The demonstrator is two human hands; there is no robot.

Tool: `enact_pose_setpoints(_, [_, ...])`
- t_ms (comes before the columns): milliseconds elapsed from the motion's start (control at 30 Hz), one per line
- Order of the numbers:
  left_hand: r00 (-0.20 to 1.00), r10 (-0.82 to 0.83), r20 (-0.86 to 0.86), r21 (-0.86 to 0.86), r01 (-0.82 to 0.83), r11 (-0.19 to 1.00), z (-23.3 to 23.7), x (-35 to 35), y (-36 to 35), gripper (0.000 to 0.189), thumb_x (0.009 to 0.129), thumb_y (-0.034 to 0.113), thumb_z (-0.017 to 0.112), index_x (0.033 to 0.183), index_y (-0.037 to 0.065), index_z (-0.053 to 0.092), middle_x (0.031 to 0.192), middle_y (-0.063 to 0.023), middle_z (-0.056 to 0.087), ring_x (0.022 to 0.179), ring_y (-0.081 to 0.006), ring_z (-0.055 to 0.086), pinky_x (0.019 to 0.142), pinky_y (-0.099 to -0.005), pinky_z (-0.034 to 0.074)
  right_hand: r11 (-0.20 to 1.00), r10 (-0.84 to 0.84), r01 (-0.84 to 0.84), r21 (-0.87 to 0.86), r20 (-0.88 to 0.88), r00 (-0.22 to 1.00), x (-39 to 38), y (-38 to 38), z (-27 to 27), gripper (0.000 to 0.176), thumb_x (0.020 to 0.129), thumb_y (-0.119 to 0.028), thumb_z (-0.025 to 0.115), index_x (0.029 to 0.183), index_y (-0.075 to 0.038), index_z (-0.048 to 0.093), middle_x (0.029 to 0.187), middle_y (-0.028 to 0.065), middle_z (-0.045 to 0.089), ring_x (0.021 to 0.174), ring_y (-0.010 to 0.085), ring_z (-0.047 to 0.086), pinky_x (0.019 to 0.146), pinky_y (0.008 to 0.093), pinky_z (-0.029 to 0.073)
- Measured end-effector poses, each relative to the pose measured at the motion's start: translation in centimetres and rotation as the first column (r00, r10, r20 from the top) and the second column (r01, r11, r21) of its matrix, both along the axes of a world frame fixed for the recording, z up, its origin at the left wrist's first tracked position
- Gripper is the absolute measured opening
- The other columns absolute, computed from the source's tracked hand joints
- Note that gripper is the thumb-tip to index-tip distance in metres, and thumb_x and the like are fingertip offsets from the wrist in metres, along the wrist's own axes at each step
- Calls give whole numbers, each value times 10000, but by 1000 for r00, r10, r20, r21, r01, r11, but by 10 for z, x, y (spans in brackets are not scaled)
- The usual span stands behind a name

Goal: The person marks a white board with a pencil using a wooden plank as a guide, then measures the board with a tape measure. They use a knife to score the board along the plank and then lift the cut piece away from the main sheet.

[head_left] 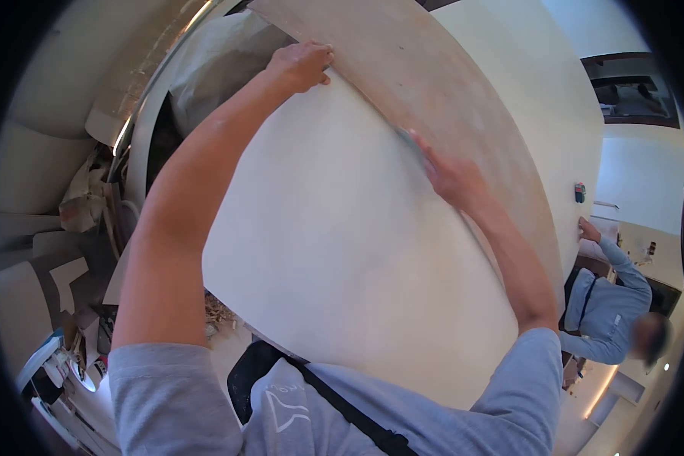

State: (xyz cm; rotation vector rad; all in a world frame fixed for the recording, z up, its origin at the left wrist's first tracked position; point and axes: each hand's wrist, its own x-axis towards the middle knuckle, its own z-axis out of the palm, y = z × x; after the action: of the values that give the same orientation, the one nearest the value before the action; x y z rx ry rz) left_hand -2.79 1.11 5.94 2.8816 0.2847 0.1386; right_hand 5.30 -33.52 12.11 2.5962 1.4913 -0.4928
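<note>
A large white sheet [342, 228] lies in front of me, with a long brownish board [463, 99] across its far side. At the top, my left hand [302, 66] rests at the board's near edge, fingers bent over it; whether it holds anything is hidden. Farther right along the same edge is my right hand [452, 178], closed around a small thin tool [408, 137] whose tip meets the line between board and sheet. The tool is mostly covered by the fingers and slightly blurred.
At the right, a co-worker [608, 304] in a grey-blue top reaches to the white surface, near a small green and red object [580, 192]. Scraps and loose materials [83, 197] stand at the left. Shavings [219, 313] lie below the sheet's lower left corner.
</note>
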Motion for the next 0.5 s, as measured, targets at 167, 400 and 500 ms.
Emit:
enact_pose_setpoints(167, [997,4,-78,-29,-6,1000,3,5,2,420,857,255,704,1245,136,594,1248,-50,607,1164,-266,584,914,-423,507,991,4,3,132,-52,999,2,66,-5,677,943,-161,534,1517,-381,250,830,188,643,754,354,633,698,459,505])
enact_pose_setpoints(400, [996,24,-81,-55,-28,998,14,-1,-3,437,861,249,706,1263,140,578,1270,-48,599,1197,-264,557,944,-413,485,999,-9,16,41,-157,988,11,24,11,647,968,-199,510,1536,-318,224,1150,176,644,1031,352,609,888,457,489])
enact_pose_setpoints(500, [992,51,-115,-62,-59,996,14,2,-3,433,866,254,701,1264,137,575,1266,-51,601,1198,-270,558,945,-413,483,996,-84,83,-13,-207,975,2,-10,24,683,934,-141,564,1530,-266,254,1125,187,643,1010,373,606,890,463,488])
